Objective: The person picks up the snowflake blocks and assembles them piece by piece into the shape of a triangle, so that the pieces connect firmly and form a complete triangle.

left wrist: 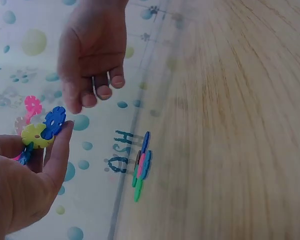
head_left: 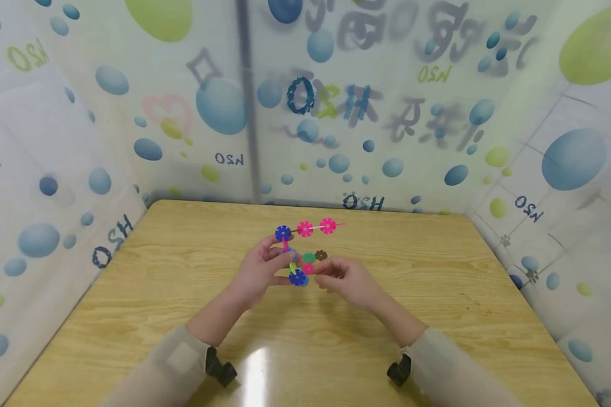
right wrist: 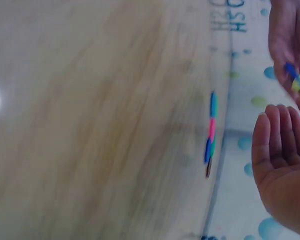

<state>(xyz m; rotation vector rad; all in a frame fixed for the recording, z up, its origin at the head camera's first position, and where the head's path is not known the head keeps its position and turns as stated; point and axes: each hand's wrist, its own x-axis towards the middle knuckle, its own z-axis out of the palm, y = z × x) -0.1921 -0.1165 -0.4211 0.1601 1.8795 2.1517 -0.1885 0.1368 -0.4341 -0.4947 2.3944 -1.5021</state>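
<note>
At frame centre, the left hand (head_left: 257, 271) pinches a small cluster of joined plastic discs (head_left: 296, 270) above the tabletop (head_left: 438, 294). The right hand (head_left: 348, 280) hovers beside it, fingers relaxed, empty. Several loose discs (head_left: 315, 257) (green, brown, pink) lie unjoined just behind; assembly looks only partly done.

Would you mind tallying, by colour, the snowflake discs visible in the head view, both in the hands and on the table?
Some discs overlap, so this is a best count.
Pink discs: 3
Blue discs: 2
Green disc: 1
Brown disc: 1
Yellow-green disc: 1
Total: 8
The left hand grips the joined piece; the right hand is beside it.
</note>
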